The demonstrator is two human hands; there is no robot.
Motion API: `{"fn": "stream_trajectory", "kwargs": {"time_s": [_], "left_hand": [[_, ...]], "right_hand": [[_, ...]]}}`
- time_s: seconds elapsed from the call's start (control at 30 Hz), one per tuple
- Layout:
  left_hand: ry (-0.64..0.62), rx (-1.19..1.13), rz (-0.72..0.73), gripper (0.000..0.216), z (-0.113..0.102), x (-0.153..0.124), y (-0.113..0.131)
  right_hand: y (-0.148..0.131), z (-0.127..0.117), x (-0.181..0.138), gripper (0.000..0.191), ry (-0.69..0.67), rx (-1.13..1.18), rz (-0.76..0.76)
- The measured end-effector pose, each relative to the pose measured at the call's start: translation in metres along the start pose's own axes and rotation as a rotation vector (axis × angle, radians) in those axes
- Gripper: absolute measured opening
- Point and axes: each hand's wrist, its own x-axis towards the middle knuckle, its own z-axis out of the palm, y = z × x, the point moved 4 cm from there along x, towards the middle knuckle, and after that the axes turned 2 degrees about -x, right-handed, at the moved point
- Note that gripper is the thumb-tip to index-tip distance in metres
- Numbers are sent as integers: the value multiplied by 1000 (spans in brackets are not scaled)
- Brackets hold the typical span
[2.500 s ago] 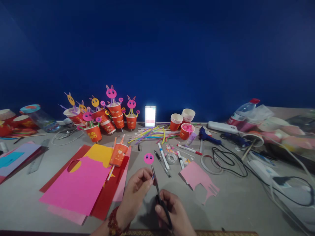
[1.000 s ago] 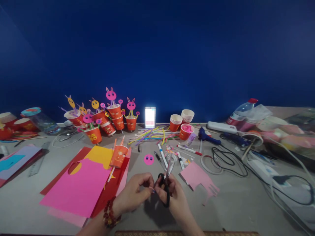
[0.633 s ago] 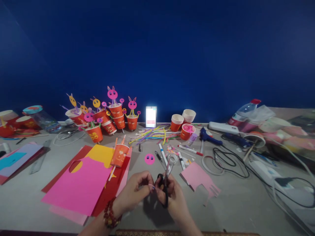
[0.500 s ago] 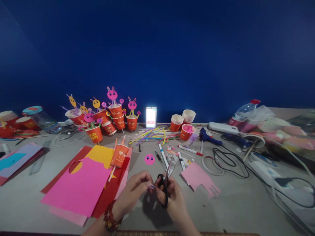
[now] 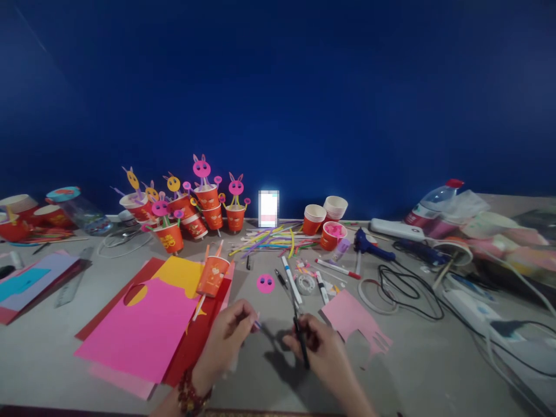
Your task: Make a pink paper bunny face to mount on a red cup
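My right hand (image 5: 321,347) is closed round the black handles of a pair of scissors (image 5: 299,333), blades pointing away from me. My left hand (image 5: 228,339) pinches a tiny pale blue scrap (image 5: 257,324) between finger and thumb, a short way left of the scissors. Both hands hover low over the grey table (image 5: 434,370). A pink round paper face (image 5: 265,283) with two dark eyes lies just beyond them. A pink cut sheet (image 5: 354,321) lies right of my right hand.
Pink, yellow and red paper sheets (image 5: 143,327) with an orange cup (image 5: 212,276) lie at left. Decorated orange cups (image 5: 191,205) stand at the back, beside coloured straws (image 5: 273,237), markers (image 5: 292,280), a blue glue gun (image 5: 369,246), black cables (image 5: 408,286) and a bottle (image 5: 432,205).
My hands have drawn apart: the left moved left with the small scrap, the right lowered and tilted the scissors, which earlier met the left hand's fingers.
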Motion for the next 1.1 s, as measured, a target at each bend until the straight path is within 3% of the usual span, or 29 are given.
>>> {"fn": "stream_trajectory", "kwargs": {"time_s": [0.13,0.37,0.67,1.1], "left_hand": [[70,81,-73,26,-20,-1,-9],[6,238,-49,21,-17,4,-5],[-117,678,69,12,-20,22,-13],[-126,738,88,10,-19,36,-20]], "right_hand": [[6,-18,-6,26,-29,-489,-35],[7,-11,-9,12,-87,-912,-29],[-6,-19,0,9,-114,-1060,-75],[-5,-25,3,9,-147,-1008,-49]]}}
